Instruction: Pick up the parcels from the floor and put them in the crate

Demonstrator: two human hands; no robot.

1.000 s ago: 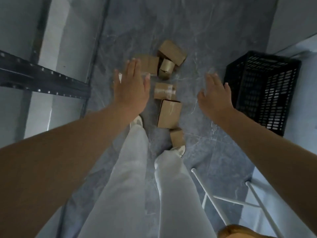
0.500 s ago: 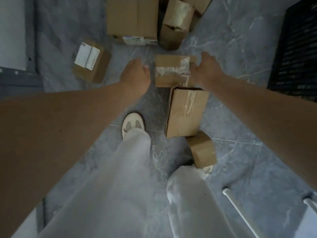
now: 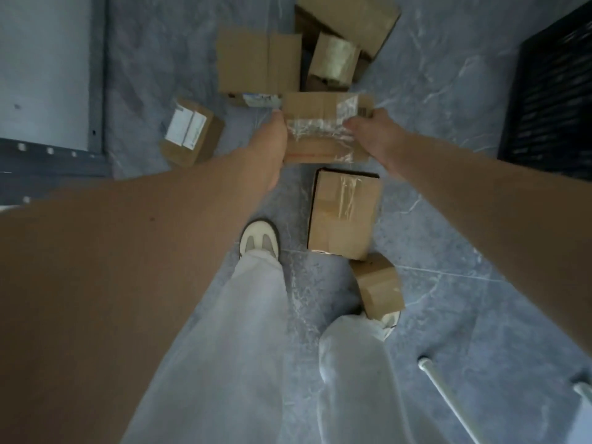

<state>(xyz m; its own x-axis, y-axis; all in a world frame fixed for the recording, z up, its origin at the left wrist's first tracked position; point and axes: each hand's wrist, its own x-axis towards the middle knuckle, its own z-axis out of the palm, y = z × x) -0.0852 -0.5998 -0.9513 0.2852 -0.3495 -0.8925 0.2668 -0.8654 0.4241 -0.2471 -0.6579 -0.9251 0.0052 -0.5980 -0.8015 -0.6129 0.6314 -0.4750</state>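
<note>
**Both hands on 1 parcel, crate off to the right**

Head view, looking down past the arms.

- Left hand (image 3: 272,145): pressed against the left end of the parcel (image 3: 323,129), thumb at its top edge. The other fingers are hidden behind the hand, but it reads as a grip.
- Right hand (image 3: 374,139): grips the right end, thumb lying on the clear tape, fingers wrapped round the far corner.
- The parcel sits between the 2 hands, long side across the view. Cannot tell if it is clear of the floor (image 3: 448,219).
- Crate (image 3: 551,91): black, slotted, well to the right of the right hand, cut by the frame edge. Its inside is not visible.

Other parcels on the floor:
- Flat box (image 3: 256,59), just beyond the left hand.
- Taped box (image 3: 334,59), beyond the parcel, leaning against a big box (image 3: 349,17).
- Label box (image 3: 192,133), left of the left hand, tilted, white label up.
- Near box (image 3: 344,213), just below the parcel, towards the body.
- Small box (image 3: 378,286), touching the near box's corner and lying over the right shoe (image 3: 389,320).

Left shoe (image 3: 259,240) is under the left wrist. Grey rail (image 3: 48,155) at far left.
</note>
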